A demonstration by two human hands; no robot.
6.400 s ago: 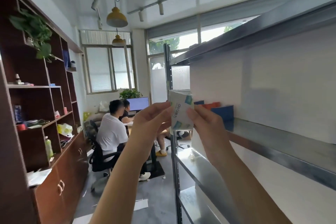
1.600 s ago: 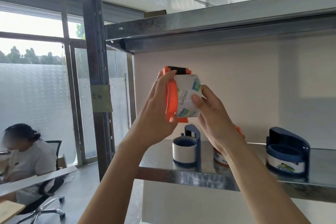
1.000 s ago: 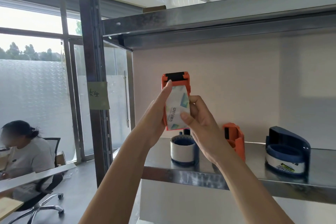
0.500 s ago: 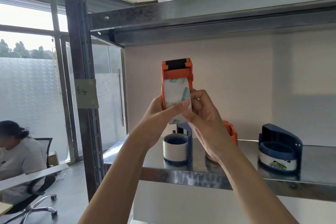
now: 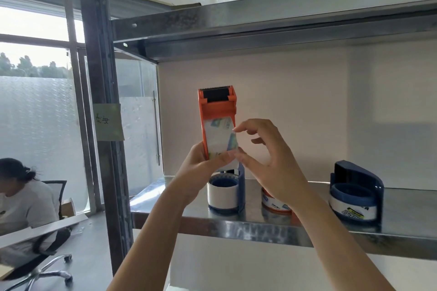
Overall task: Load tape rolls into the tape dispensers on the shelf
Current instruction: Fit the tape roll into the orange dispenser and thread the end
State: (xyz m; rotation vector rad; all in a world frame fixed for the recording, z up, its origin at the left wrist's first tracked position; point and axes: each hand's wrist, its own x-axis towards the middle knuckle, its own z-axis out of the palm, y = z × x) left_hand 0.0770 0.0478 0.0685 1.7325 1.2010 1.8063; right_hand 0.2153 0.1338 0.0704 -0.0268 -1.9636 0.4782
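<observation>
I hold an orange tape dispenser [image 5: 214, 106] upright in front of the metal shelf [image 5: 260, 228], its toothed blade at the top. A white tape roll with green-blue print [image 5: 220, 137] sits inside it. My left hand [image 5: 201, 163] grips the dispenser from below, thumb across the roll's lower edge. My right hand [image 5: 264, 153] pinches the roll's right edge with thumb and forefinger, its other fingers spread. On the shelf stand a blue dispenser with a white roll [image 5: 225, 192], an orange dispenser with a roll [image 5: 275, 202] partly hidden by my right wrist, and a blue dispenser [image 5: 354, 196] at the right.
A steel upright post [image 5: 99, 101] with a paper note stands left of the shelf. An upper shelf beam [image 5: 260, 21] runs overhead. A person [image 5: 21, 194] sits on an office chair at a desk at the lower left, beside frosted windows.
The tape roll has gone from beside the orange dispenser into its body. I raised the dispenser slightly, and my right hand's fingers opened to pinch the roll's edge.
</observation>
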